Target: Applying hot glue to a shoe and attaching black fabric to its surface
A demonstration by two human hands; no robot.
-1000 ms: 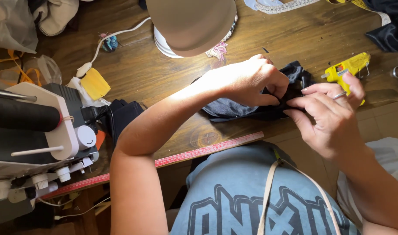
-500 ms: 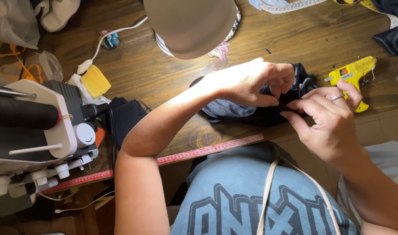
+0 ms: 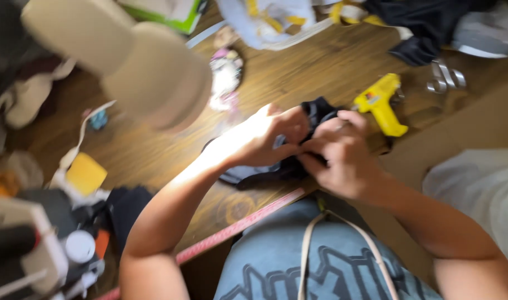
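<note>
Both my hands work a small piece of dark fabric [image 3: 315, 111] over the wooden table [image 3: 298, 72]. My left hand [image 3: 270, 139] pinches the fabric from the left, brightly lit. My right hand [image 3: 343, 153] grips the same fabric from the right, fingers curled around it. More of the dark cloth [image 3: 248, 175] lies on the table under my left wrist. The frame is blurred by motion.
A yellow glue gun [image 3: 383, 103] lies just right of my hands. A pink ruler [image 3: 237, 228] runs along the table's near edge. A sewing machine [image 3: 31, 250] stands at lower left, a beige lamp head [image 3: 137, 66] hangs above, scissors [image 3: 445, 78] and cloth piles lie at the back.
The view has swung and come closer, so the scene shifted left and down with blur. My hands stay together on the dark fabric.
</note>
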